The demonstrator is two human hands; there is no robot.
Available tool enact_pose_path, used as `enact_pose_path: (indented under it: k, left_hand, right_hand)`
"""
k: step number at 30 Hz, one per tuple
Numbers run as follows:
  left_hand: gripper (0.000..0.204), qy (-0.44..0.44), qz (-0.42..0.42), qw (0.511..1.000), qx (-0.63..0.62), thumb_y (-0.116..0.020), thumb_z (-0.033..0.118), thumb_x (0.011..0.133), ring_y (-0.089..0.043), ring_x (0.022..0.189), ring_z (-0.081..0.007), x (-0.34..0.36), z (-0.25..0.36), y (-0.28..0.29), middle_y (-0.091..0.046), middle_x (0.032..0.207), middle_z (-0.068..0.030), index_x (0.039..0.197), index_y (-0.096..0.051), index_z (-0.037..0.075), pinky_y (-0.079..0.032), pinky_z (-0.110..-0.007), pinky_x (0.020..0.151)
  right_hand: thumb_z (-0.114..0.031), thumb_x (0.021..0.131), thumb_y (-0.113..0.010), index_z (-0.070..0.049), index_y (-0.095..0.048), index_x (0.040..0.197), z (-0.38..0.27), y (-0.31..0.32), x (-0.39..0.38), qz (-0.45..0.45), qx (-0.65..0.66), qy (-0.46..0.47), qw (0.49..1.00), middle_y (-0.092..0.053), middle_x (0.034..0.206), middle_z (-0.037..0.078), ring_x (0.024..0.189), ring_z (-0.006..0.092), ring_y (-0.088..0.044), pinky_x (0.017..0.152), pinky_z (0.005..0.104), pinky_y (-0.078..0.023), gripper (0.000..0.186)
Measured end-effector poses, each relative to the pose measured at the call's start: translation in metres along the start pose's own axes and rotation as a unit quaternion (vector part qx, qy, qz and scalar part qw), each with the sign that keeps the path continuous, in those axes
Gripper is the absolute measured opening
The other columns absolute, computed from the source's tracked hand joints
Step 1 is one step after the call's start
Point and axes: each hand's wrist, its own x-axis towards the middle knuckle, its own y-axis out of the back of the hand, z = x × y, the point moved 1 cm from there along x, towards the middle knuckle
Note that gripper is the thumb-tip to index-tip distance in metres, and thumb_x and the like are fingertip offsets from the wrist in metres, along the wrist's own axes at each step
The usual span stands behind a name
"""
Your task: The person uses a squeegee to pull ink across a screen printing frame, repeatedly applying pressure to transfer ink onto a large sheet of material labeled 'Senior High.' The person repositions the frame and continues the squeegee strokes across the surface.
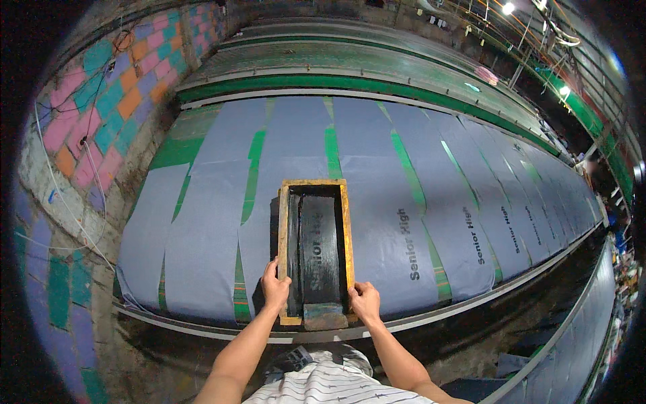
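Note:
A yellow wooden screen frame (pixel 344 229) with a black inked mesh (pixel 319 242) lies upright along the long table, over grey-blue fabric pieces (pixel 182 269). My left hand (pixel 274 289) is closed on the frame's left side near its lower end. My right hand (pixel 365 303) grips the opposite side at a similar height. A worn flat block (pixel 325 316) sits at the frame's near end, between my hands. Fabric pieces to the right (pixel 404 256) carry black printed lettering, and green table surface shows between the pieces.
More long green tables (pixel 282 54) stand beyond. A painted brick wall (pixel 87 121) with hanging cables runs along the left. The table's metal edge (pixel 410 328) passes in front of me. Another grey panelled surface (pixel 572 337) is at the lower right, and lights (pixel 564 90) hang at upper right.

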Motion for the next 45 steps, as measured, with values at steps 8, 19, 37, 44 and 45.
enact_pose_path:
  k: [8,19,37,44,45]
  left_hand:
    - [0.069,0.035,-0.009,0.999,-0.006,-0.065,-0.008,0.069,-0.061,0.121,-0.0342,-0.002,-0.008,0.009,-0.063,0.126,-0.0198,0.137,-0.055,-0.007,-0.046,-0.040,0.106]
    - [0.070,0.049,-0.022,0.998,0.017,-0.066,-0.006,0.069,-0.058,0.127,-0.0347,-0.001,-0.009,0.011,-0.062,0.132,-0.0212,0.138,-0.054,-0.007,-0.044,-0.040,0.109]
    - [0.063,0.020,-0.020,0.992,0.125,-0.066,-0.001,0.073,-0.060,0.118,-0.0406,0.000,0.002,0.013,-0.063,0.125,-0.0221,0.135,-0.056,-0.003,-0.048,-0.044,0.102]
    - [0.060,0.040,-0.022,0.989,0.142,-0.067,0.001,0.074,-0.060,0.115,-0.0427,-0.002,0.010,0.013,-0.063,0.121,-0.0223,0.133,-0.056,-0.001,-0.049,-0.046,0.099]
    - [0.060,0.035,-0.023,0.989,0.145,-0.067,0.001,0.074,-0.060,0.114,-0.0429,-0.002,0.008,0.013,-0.063,0.120,-0.0223,0.133,-0.056,-0.001,-0.049,-0.046,0.099]
  right_hand:
    - [-0.027,0.088,-0.070,-0.002,-0.075,0.107,-0.010,-0.002,0.000,-0.032,0.000,-0.023,0.999,-0.069,0.099,0.021,0.094,0.0391,-0.067,0.084,0.0450,-0.051,0.032]
    - [-0.029,0.089,-0.069,-0.002,-0.075,0.110,-0.007,-0.004,0.000,-0.028,-0.003,-0.012,1.000,-0.070,0.099,0.021,0.095,0.0387,-0.067,0.086,0.0455,-0.051,0.035]
    - [-0.030,0.092,-0.069,0.002,-0.069,0.114,-0.032,0.010,-0.013,-0.011,-0.001,0.084,0.996,-0.067,0.107,0.023,0.102,0.0415,-0.063,0.090,0.0492,-0.050,0.039]
    - [-0.024,0.074,-0.080,-0.001,-0.067,0.119,-0.072,0.021,-0.059,-0.193,-0.135,0.406,0.883,-0.066,0.114,0.018,0.108,0.0355,-0.061,0.093,0.0456,-0.049,0.052]
    - [-0.022,0.070,-0.081,-0.002,-0.067,0.120,-0.070,0.016,-0.062,-0.205,-0.193,0.420,0.863,-0.066,0.114,0.017,0.108,0.0340,-0.061,0.093,0.0444,-0.048,0.056]
